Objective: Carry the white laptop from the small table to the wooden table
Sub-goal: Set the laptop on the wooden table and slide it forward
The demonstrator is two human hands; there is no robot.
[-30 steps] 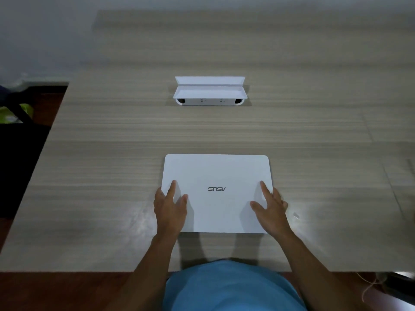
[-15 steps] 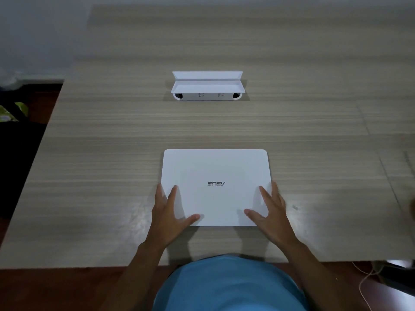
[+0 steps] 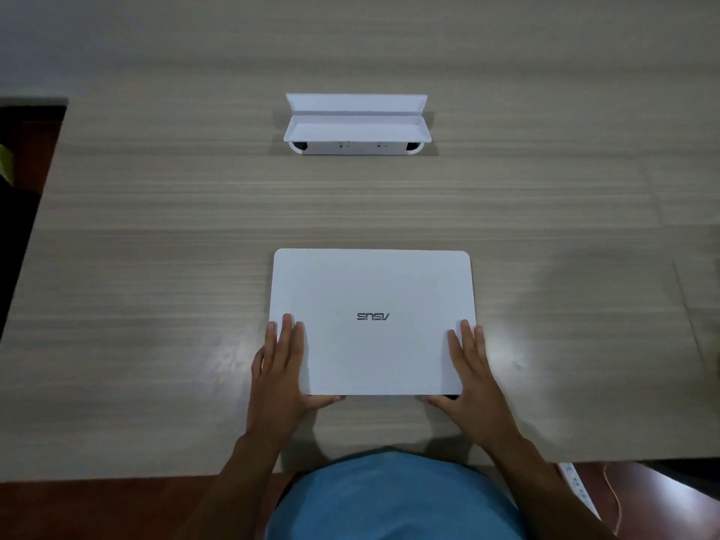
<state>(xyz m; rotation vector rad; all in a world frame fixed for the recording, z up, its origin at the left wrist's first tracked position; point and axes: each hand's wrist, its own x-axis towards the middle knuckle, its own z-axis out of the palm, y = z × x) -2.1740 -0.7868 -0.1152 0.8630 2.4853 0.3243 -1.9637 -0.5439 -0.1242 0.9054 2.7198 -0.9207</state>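
The white laptop [image 3: 372,321], lid closed, is lying flat on the wooden worktop [image 3: 156,267] near its near edge. The left hand [image 3: 278,368] and right hand [image 3: 473,370] are gripping its near corners, fingers lying flat on top, thumbs tucked at the near edge. A white open box [image 3: 356,124] is sitting farther back.

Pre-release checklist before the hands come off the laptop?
1. White laptop flat on the wooden table: ok.
2. Laptop fully inside the table's near edge: ok.
3. Lid closed: ok.
4. Clear of the white box farther back: ok, apart.
5. Left hand and right hand at the near corners, fingers on the lid, thumbs at the front edge: ok.
6. Thumbs free from under the front edge: cannot tell.
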